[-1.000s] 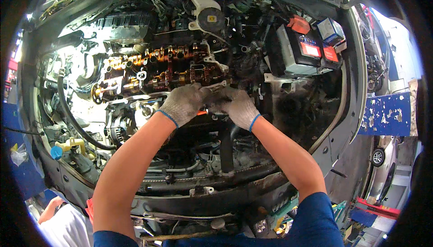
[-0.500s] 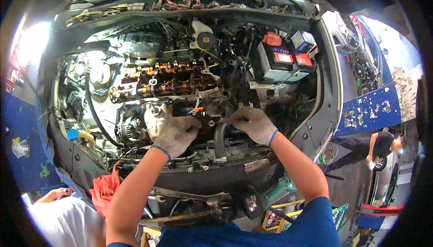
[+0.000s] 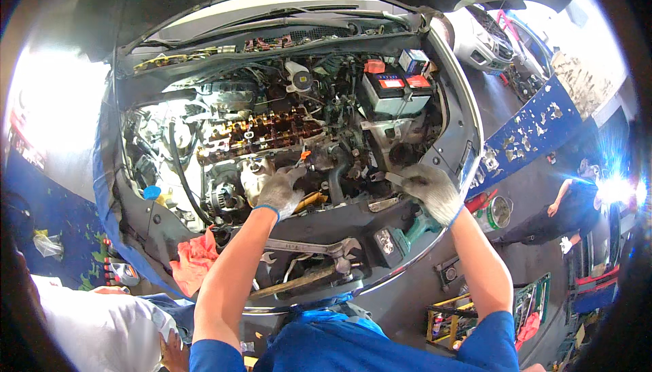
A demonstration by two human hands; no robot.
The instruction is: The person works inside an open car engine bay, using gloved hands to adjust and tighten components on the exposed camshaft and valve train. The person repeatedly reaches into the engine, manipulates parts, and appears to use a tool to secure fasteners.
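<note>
In an open engine bay, my left hand (image 3: 280, 192), in a pale knitted glove with a blue cuff, is at the front of the engine. Its fingers are drawn together just below an orange loop handle (image 3: 305, 155); whatever they hold is hidden. Farther right, my gloved right hand (image 3: 432, 190) is closed on a short, flat grey metal piece (image 3: 393, 178) pointing left. Between the hands runs a thick black hose (image 3: 335, 180). Behind my left hand lies the uncovered top of the engine (image 3: 265, 131), its camshafts showing, brown with oil.
A battery (image 3: 397, 97) sits at the back right. Along the front edge rest a large wrench (image 3: 316, 246), a red cloth (image 3: 195, 261) and a green power tool (image 3: 401, 239). A person in white (image 3: 102, 324) is at lower left; another person (image 3: 574, 199) stands far right.
My right hand has moved right, away from the black hose, carrying the flat metal piece. My left hand stays near the orange handle. The view has shifted, showing more of the bay's front edge.
</note>
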